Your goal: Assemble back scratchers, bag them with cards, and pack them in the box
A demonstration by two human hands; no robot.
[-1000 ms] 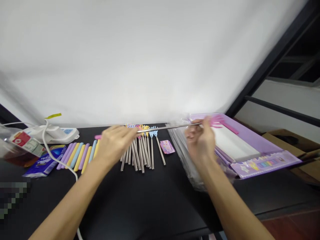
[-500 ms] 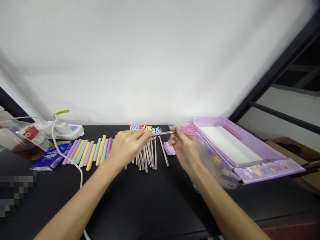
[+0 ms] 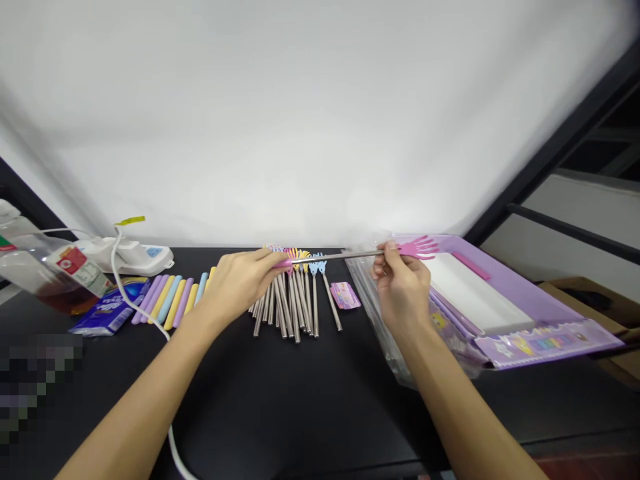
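Note:
I hold a telescopic back scratcher (image 3: pixel 345 255) with a thin metal rod and a pink hand-shaped head (image 3: pixel 419 247), stretched out level above the black table (image 3: pixel 310 400). My left hand (image 3: pixel 239 283) is closed on its pink handle end. My right hand (image 3: pixel 400 288) pinches the rod just below the pink head. Under the rod lies a heap of several similar metal scratchers (image 3: pixel 293 300) with yellow, blue and pink heads.
Pastel foam grip sleeves (image 3: pixel 173 300) lie in a row at the left. Further left are a white power strip (image 3: pixel 135 257), a cable, a blue packet (image 3: pixel 107 313) and a bottle (image 3: pixel 45 277). A purple box (image 3: pixel 505 303) on clear bags sits at the right. A small pink card (image 3: pixel 347 295) lies nearby.
The rod was pushed short half a second ago and is now pulled out long again. My right hand has moved right, back over the clear bags; my left hand has stayed near the heap.

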